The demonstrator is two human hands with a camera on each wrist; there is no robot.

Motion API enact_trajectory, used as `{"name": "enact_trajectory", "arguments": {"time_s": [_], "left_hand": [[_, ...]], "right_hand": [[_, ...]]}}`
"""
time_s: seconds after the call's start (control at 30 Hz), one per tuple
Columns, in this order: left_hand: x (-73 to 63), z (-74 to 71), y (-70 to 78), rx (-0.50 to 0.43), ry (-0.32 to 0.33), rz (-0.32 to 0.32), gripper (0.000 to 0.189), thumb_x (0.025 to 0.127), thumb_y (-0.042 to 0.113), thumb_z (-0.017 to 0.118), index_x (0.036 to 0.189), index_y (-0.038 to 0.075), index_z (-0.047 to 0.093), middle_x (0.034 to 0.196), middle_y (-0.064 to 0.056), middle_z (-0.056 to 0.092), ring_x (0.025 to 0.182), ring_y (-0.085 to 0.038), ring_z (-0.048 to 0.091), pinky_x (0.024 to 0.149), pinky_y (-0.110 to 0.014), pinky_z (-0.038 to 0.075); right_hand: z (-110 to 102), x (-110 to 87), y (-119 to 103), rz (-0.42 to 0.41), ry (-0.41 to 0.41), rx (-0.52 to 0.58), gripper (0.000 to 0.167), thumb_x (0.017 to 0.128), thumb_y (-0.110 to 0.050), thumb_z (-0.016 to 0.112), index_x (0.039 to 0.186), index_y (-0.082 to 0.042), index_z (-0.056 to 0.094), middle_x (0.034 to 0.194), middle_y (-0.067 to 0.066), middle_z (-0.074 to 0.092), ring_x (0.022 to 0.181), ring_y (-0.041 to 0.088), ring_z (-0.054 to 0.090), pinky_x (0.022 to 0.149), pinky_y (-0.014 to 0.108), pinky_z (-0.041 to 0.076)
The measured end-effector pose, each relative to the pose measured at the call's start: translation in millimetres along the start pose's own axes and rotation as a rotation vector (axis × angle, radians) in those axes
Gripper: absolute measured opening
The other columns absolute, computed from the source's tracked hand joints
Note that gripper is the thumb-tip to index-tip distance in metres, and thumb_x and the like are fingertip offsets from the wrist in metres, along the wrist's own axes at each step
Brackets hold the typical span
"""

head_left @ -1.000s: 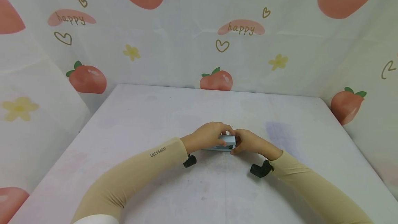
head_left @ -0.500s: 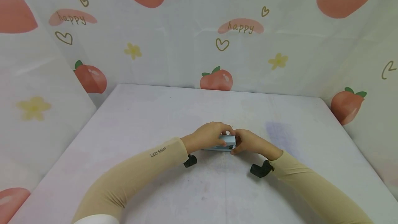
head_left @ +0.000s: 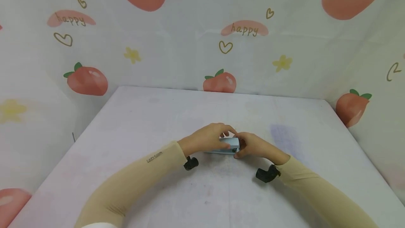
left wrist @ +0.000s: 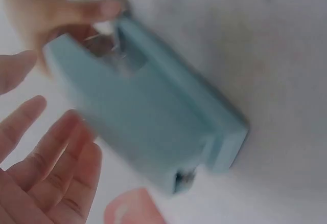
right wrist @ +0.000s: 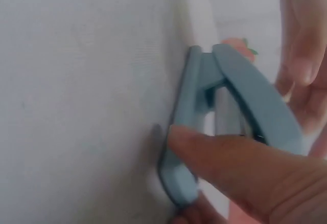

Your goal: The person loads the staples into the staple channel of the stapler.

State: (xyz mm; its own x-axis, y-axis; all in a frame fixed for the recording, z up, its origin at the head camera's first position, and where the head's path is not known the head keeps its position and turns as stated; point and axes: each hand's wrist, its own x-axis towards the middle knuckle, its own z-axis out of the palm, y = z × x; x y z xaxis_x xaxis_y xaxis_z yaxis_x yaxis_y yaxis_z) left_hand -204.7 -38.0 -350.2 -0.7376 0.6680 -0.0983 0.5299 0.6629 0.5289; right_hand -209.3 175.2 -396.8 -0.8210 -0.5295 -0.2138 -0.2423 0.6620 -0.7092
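A light blue stapler [head_left: 233, 143] sits on the white-covered table, its top arm raised above the base in the right wrist view. My right hand [head_left: 254, 145] grips its right end, the thumb [right wrist: 230, 157] pressed across the side of the base. Around the top of the stapler hovers my left hand [head_left: 205, 138]. Its fingers [left wrist: 48, 168] are spread and loosely bent, with a gap between them and the stapler [left wrist: 133, 111] in the left wrist view. The head view hides the stapler's left part behind the left hand.
A white cloth covers the table [head_left: 177, 112], with a faint purple stain [head_left: 286, 138] right of the hands. Printed fabric with peaches hangs behind and at the sides. Black wrist cameras [head_left: 267, 174] hang below both wrists, close over the table.
My left hand has drawn back slightly to the left, showing more of the stapler's top. The right hand keeps its grip, and the stapler stays in place. The head view has shifted a little.
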Motion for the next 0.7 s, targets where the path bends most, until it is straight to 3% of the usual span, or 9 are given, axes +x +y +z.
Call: {"name": "enact_trajectory", "arguments": {"time_s": [0.17, 0.37, 0.53, 0.7], "left_hand": [[-16.9, -17.7, -6.6, -0.01, 0.072, 0.024, 0.046, 0.092, 0.028, 0.067, 0.135, 0.021, 0.055, 0.126, -0.002, 0.061, 0.114, -0.02, 0.058, 0.092, -0.035, 0.048], [-40.8, -40.0, -18.3, 0.012, 0.237, 0.032, 0.046, 0.093, 0.032, 0.065, 0.136, 0.022, 0.054, 0.13, 0.003, 0.058, 0.112, -0.018, 0.058, 0.094, -0.036, 0.048], [-60.2, -48.6, -24.8, 0.057, 0.365, -0.019, 0.051, 0.093, 0.043, 0.061, 0.139, 0.023, 0.052, 0.132, 0.004, 0.056, 0.117, -0.018, 0.056, 0.096, -0.041, 0.046], [-72.7, -45.1, -30.8, 0.201, 0.444, -0.089, 0.061, 0.094, 0.053, 0.053, 0.144, 0.019, 0.044, 0.14, -0.002, 0.05, 0.129, -0.023, 0.048, 0.101, -0.047, 0.043]], "right_hand": [[-7.1, -13.0, -0.1, -0.047, 0.036, 0.028, 0.047, 0.08, -0.02, 0.079, 0.12, -0.004, 0.058, 0.113, 0.013, 0.062, 0.107, 0.03, 0.062, 0.09, 0.041, 0.051], [-20.6, -32.1, -9.9, -0.144, 0.141, 0.019, 0.051, 0.089, -0.025, 0.071, 0.131, -0.004, 0.052, 0.13, 0.019, 0.055, 0.119, 0.037, 0.054, 0.101, 0.051, 0.043], [-27.2, -45.8, -18.3, -0.175, 0.279, -0.023, 0.051, 0.095, -0.029, 0.063, 0.138, -0.008, 0.046, 0.139, 0.013, 0.049, 0.126, 0.036, 0.048, 0.105, 0.054, 0.037], [-26.0, -54.2, -22.4, -0.174, 0.428, -0.17, 0.055, 0.099, -0.033, 0.054, 0.145, -0.008, 0.037, 0.146, 0.012, 0.038, 0.134, 0.036, 0.035, 0.105, 0.059, 0.031]]}}
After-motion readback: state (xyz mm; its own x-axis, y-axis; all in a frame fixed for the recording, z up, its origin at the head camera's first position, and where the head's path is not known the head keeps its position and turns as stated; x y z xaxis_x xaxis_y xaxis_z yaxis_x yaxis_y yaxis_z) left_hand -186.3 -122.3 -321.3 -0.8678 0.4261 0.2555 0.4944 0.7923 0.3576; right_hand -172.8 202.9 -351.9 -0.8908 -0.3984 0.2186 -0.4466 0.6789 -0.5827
